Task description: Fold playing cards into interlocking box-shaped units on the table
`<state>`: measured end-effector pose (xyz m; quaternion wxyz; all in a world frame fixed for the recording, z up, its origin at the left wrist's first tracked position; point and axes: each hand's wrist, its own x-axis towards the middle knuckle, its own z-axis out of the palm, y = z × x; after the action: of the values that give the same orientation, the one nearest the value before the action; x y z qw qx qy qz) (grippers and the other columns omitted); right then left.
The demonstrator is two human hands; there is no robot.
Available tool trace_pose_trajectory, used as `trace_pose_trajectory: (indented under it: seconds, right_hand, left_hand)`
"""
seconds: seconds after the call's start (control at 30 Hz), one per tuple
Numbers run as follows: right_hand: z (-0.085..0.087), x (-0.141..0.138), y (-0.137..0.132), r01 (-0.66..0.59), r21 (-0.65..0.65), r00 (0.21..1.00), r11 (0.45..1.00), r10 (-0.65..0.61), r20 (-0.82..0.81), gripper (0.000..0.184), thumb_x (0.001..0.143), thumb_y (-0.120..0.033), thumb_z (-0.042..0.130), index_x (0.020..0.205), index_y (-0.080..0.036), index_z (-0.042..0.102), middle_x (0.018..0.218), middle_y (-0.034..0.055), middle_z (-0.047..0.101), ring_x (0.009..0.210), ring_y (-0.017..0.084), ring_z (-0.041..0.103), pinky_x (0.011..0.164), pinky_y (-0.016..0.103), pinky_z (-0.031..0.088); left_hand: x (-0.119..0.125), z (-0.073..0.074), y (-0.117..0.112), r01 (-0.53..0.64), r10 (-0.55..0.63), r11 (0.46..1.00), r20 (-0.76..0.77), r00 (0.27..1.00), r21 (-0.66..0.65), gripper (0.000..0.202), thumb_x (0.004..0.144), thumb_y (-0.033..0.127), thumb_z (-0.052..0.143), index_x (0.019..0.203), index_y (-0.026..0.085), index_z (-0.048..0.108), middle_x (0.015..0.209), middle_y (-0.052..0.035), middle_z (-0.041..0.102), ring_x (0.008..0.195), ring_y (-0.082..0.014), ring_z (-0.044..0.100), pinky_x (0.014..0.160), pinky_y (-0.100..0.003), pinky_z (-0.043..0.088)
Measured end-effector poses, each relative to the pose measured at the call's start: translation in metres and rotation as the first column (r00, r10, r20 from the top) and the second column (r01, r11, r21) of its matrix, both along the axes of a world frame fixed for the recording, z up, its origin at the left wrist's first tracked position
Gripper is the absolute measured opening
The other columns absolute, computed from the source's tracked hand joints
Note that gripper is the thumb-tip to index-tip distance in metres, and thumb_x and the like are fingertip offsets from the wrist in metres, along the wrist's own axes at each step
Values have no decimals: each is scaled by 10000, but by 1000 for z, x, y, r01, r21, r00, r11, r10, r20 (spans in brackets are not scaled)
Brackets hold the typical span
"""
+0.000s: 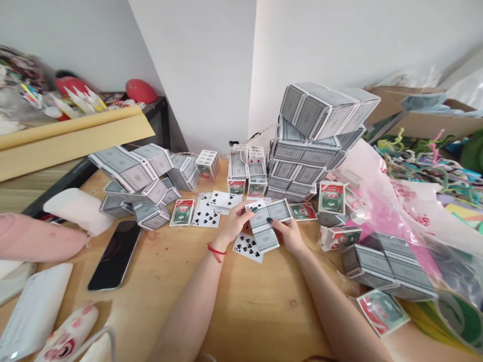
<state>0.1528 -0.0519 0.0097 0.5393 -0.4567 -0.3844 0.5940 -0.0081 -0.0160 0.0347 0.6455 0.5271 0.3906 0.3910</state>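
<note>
Near the middle of the table, my left hand [239,221] and my right hand [289,232] hold grey-backed playing cards [264,221] between thumbs and fingers. One card lies across another at an angle, backs facing up. A face-up spade card [248,247] lies on the wood just below them. Left of my left hand are more face-up spade cards [206,217] and a red-and-green card box [182,212]. Another card box [303,211] lies beyond my right hand. The undersides of the held cards are hidden.
Grey blocks made of cards form a tall stack [298,161] at the back right and a lower pile [138,176] at left. A black phone [114,255] lies at left. More card blocks [388,266], pink plastic [396,216] and a tape roll [458,314] crowd the right.
</note>
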Motion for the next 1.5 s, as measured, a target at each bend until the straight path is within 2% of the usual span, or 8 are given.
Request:
trace_pose_trajectory:
  seconds: [0.17,0.37,0.8,1.0,1.1,1.17,1.33,1.5]
  right_hand:
    - [-6,0,-1,-40,-99,999,994,41,5,367,634,-429,671,887,-169,621,861,82,682,768,253,635,669,384,514]
    - [-4,0,0,-44,-138,999,989,43,-13,345,637,-417,675,870,-168,619,856,78,683,737,244,641,654,375,513]
    - [1,2,-3,-37,-159,998,986,27,-63,353,603,-374,700,880,-169,624,873,66,683,741,243,633,638,354,505]
    - [3,3,-4,-56,-172,996,984,44,-72,348,621,-385,694,887,-165,650,834,68,690,707,232,637,646,353,503]
    - [3,1,-4,-80,-142,997,987,76,-32,337,629,-411,683,859,-166,656,842,68,689,729,236,637,670,366,502]
    - [4,0,-4,-101,-130,995,986,102,-2,350,634,-423,676,875,-170,651,849,66,688,737,234,635,680,372,501]
    - [5,-2,-5,-112,-87,991,990,118,68,339,649,-425,663,873,-172,647,873,65,683,765,227,628,697,368,495]
    - [2,0,-5,-130,-43,983,991,135,121,362,682,-419,640,946,-172,631,954,73,669,897,246,603,761,375,478]
  left_hand:
    - [4,-7,1,-18,31,994,-113,993,111,191,766,322,499,775,168,611,581,19,477,534,-107,448,505,-229,377]
    - [8,-6,-1,-29,63,942,-92,994,335,215,787,247,478,922,184,633,975,-53,604,935,-179,533,811,-296,420]
    - [9,-12,-8,13,41,960,-184,982,280,303,798,297,475,1051,212,620,1025,-58,641,903,-200,573,798,-322,438]
    - [11,-11,-8,63,-60,998,144,988,-12,373,779,399,502,1038,158,619,989,-73,648,905,-219,568,803,-323,417]
    - [12,-15,-3,129,-4,943,375,927,-308,483,794,513,410,999,132,625,898,-94,665,863,-228,589,772,-336,429]
    - [11,-17,1,183,11,892,424,906,-414,386,769,439,500,970,135,626,844,-86,669,823,-217,600,753,-324,433]
    - [3,-21,4,262,-26,848,459,888,-460,169,695,271,624,755,114,632,678,-55,650,650,-157,589,690,-287,436]
    - [0,-19,5,253,-65,841,377,924,-478,167,649,239,675,709,92,622,616,-44,627,595,-132,568,680,-288,438]
